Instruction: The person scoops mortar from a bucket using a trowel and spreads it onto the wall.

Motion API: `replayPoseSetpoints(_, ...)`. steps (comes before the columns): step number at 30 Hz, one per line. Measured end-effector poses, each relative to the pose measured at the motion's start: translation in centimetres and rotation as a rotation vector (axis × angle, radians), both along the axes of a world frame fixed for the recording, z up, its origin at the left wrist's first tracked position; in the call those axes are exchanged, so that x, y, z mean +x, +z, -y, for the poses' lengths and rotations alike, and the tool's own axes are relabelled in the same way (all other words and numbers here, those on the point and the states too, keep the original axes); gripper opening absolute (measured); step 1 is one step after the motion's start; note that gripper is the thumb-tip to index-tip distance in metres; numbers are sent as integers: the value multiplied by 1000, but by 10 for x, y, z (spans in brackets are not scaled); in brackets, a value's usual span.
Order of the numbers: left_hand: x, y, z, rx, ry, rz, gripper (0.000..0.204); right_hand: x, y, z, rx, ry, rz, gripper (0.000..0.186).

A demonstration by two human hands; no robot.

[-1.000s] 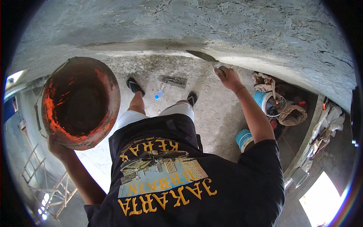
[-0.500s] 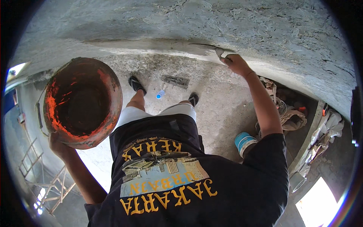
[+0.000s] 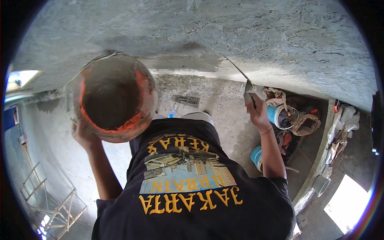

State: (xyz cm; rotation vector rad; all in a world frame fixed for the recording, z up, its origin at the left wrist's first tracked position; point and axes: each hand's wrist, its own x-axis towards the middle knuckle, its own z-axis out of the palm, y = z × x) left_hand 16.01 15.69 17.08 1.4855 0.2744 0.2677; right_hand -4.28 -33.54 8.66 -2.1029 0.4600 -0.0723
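Note:
My left hand (image 3: pixel 85 135) grips from below a round orange bucket (image 3: pixel 113 96) smeared with grey mortar, holding it up close to the rough grey plastered surface (image 3: pixel 224 28). My right hand (image 3: pixel 256 111) is closed on the handle of a trowel (image 3: pixel 239 71). Its thin blade slants up and to the left, and its tip touches the plaster beside a darker wet patch (image 3: pixel 188 61). My black printed shirt (image 3: pixel 192 188) fills the lower middle.
Below on the concrete floor lie a flat float tool (image 3: pixel 186 100) and a small bottle (image 3: pixel 172 114). Two blue buckets (image 3: pixel 282 116) (image 3: pixel 257 157) and sacks (image 3: pixel 306 124) stand at the right. A wooden frame (image 3: pixel 52 202) is at the lower left, a bright opening (image 3: pixel 348 200) at the lower right.
The bucket has moved up and to the right, nearer the plaster. My right hand rose with the trowel, then dropped lower and to the right, the blade now slanting upward.

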Motion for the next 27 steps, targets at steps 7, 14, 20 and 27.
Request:
replayPoseSetpoints(7,-27,32,54,74,-52,70,23,3,46,-39,-199,186,2,36)
replayPoseSetpoints(14,-47,47,69,45,-52,256,17,23,107,-96,-135,425,-25,30)
replayPoseSetpoints(20,-55,68,69,124,-110,396,14,62,129,-163,-263,469,-110,30)
replayPoseSetpoints(27,-60,81,62,200,-76,594,9,111,109,-218,-296,683,-81,32)
